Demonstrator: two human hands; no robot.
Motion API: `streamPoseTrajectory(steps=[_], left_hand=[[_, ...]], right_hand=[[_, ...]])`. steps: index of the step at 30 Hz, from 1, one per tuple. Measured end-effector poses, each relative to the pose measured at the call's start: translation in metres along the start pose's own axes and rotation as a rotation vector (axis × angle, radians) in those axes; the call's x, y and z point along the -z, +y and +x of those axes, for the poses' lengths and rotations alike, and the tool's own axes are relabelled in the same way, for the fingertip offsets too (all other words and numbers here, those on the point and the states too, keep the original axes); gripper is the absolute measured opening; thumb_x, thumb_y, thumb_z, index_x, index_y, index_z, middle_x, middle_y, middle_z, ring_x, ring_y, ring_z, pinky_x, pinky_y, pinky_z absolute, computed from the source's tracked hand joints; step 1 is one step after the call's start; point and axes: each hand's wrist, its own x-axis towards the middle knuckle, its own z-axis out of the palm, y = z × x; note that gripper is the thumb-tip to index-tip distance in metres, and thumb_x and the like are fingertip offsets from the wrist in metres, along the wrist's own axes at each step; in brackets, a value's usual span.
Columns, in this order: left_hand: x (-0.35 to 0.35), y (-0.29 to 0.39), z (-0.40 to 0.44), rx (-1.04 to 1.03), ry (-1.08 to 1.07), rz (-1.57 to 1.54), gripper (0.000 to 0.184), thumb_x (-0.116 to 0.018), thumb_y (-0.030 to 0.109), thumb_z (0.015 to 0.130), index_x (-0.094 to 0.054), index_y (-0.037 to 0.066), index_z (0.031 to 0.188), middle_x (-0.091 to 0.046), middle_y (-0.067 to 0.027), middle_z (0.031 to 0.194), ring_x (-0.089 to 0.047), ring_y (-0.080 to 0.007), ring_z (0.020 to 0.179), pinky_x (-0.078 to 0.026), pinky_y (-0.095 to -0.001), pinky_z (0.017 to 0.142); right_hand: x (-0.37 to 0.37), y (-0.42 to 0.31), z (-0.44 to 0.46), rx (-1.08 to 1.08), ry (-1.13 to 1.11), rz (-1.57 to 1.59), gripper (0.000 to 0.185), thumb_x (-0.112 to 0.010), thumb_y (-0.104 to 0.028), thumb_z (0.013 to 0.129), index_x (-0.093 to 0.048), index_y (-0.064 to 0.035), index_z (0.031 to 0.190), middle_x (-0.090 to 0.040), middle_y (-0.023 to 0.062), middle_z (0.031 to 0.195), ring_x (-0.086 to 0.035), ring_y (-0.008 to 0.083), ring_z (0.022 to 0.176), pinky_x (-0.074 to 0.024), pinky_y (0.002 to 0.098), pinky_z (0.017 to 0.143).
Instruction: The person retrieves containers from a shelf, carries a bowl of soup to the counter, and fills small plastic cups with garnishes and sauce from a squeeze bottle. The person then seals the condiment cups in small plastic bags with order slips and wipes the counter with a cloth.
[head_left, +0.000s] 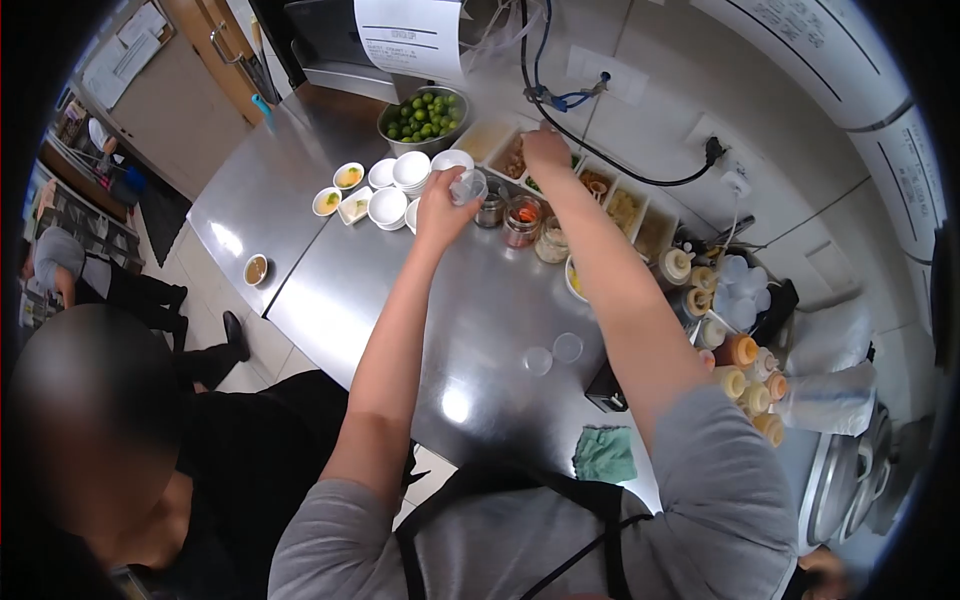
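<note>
My left hand [440,212] is closed around a small clear plastic cup [468,187], held above the steel table beside stacked white bowls [410,170]. My right hand [546,153] reaches over the row of ingredient containers [625,215] along the wall. Its fingers look curled together, and what they hold, if anything, is hidden. Near it is a compartment of brown, crumbly food [514,158]. Between my arms stand a glass jar with red contents [522,220] and a jar with pale contents [551,242].
A metal bowl of limes [425,118] sits at the back. Small filled bowls [327,201] and a sauce bowl [256,269] stand left. Two clear lids [553,354], a green cloth [604,453] and squeeze bottles [740,350] lie right. A person in black [250,440] is close at left.
</note>
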Motion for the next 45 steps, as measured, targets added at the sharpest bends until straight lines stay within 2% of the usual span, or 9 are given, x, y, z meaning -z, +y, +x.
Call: streamPoseTrajectory(steps=[8, 12, 18, 23, 32, 36, 38, 39, 45], left_hand=[[-0.009, -0.013, 0.046, -0.043, -0.085, 0.077, 0.048, -0.074, 0.017, 0.06, -0.059, 0.003, 0.103, -0.056, -0.012, 0.1, -0.057, -0.0272, 0.084, -0.046, -0.0354, 0.074], [-0.023, 0.005, 0.057, -0.118, -0.14, 0.189, 0.046, -0.075, 0.018, 0.058, -0.061, 0.005, 0.1, -0.056, -0.0164, 0.108, -0.055, -0.0311, 0.096, -0.045, -0.0387, 0.081], [-0.049, 0.012, 0.063, -0.183, -0.208, 0.231, 0.042, -0.073, 0.018, 0.061, -0.061, 0.006, 0.099, -0.057, -0.0167, 0.101, -0.053, -0.031, 0.099, -0.044, -0.039, 0.083], [-0.064, 0.03, 0.073, -0.2, -0.272, 0.248, 0.051, -0.07, 0.014, 0.061, -0.056, 0.004, 0.109, -0.056, -0.0158, 0.107, -0.055, -0.032, 0.097, -0.044, -0.0383, 0.083], [-0.089, 0.049, 0.084, -0.147, -0.345, 0.389, 0.071, -0.067, 0.01, 0.065, -0.035, 0.011, 0.128, -0.056, -0.0171, 0.104, -0.053, -0.0324, 0.099, -0.045, -0.0411, 0.083], [-0.094, 0.056, 0.083, -0.121, -0.359, 0.301, 0.088, -0.072, 0.01, 0.06, -0.025, 0.01, 0.135, -0.055, -0.0197, 0.104, -0.053, -0.0334, 0.099, -0.045, -0.0412, 0.083], [-0.096, 0.054, 0.082, -0.12, -0.36, 0.286, 0.09, -0.072, 0.01, 0.06, -0.023, 0.01, 0.136, -0.056, -0.0201, 0.104, -0.053, -0.0339, 0.099, -0.045, -0.0409, 0.083], [-0.096, 0.051, 0.082, -0.117, -0.36, 0.272, 0.093, -0.072, 0.01, 0.059, -0.021, 0.01, 0.136, -0.056, -0.0204, 0.104, -0.053, -0.0344, 0.099, -0.045, -0.0407, 0.083], [-0.086, 0.037, 0.078, -0.143, -0.332, 0.159, 0.093, -0.073, 0.01, 0.059, -0.02, 0.012, 0.137, -0.057, -0.0196, 0.103, -0.053, -0.0348, 0.1, -0.045, -0.0404, 0.084]], right_hand=[[0.001, 0.059, -0.05, 0.042, 0.159, -0.049, 0.018, -0.046, -0.006, 0.079, -0.057, -0.0002, 0.093, -0.058, 0.0158, 0.094, -0.059, 0.0308, 0.085, -0.0494, 0.0384, 0.071], [-0.009, 0.069, -0.054, -0.018, 0.004, -0.075, 0.018, -0.052, -0.005, 0.075, -0.059, -0.002, 0.091, -0.059, 0.0162, 0.091, -0.059, 0.0323, 0.086, -0.0486, 0.0407, 0.072], [-0.043, 0.102, -0.047, -0.205, 0.158, 0.428, 0.023, -0.054, -0.006, 0.072, -0.066, -0.0062, 0.091, -0.064, 0.0172, 0.08, -0.062, 0.03, 0.074, -0.0495, 0.0369, 0.07], [-0.029, 0.108, -0.05, -0.53, -0.057, 0.981, 0.026, -0.044, -0.004, 0.079, -0.065, 0.0013, 0.092, -0.064, 0.0098, 0.068, -0.057, 0.0116, 0.054, -0.045, 0.0231, 0.047], [-0.013, 0.102, -0.06, -0.585, -0.008, 1.282, 0.021, -0.047, -0.004, 0.083, -0.065, -0.0015, 0.094, -0.064, 0.0078, 0.074, -0.055, 0.0083, 0.06, -0.0439, 0.0213, 0.053], [-0.021, 0.087, -0.067, -0.28, 0.131, 0.795, 0.022, -0.048, 0.0, 0.08, -0.064, -0.002, 0.096, -0.064, 0.0086, 0.076, -0.059, 0.0161, 0.066, -0.0475, 0.0284, 0.059], [-0.016, 0.08, -0.078, 0.176, 0.39, 0.362, 0.027, -0.049, 0.003, 0.074, -0.063, -0.0017, 0.096, -0.063, 0.0117, 0.082, -0.06, 0.0278, 0.075, -0.0485, 0.036, 0.067], [-0.01, 0.076, -0.08, 0.173, 0.352, 0.378, 0.03, -0.048, 0.005, 0.07, -0.063, -0.0012, 0.096, -0.061, 0.0136, 0.093, -0.057, 0.035, 0.083, -0.0471, 0.0404, 0.072], [0.017, 0.056, -0.087, 0.116, 0.391, 0.296, 0.03, -0.048, 0.005, 0.07, -0.063, -0.0022, 0.095, -0.058, 0.0167, 0.095, -0.058, 0.0335, 0.084, -0.0476, 0.0413, 0.071]])
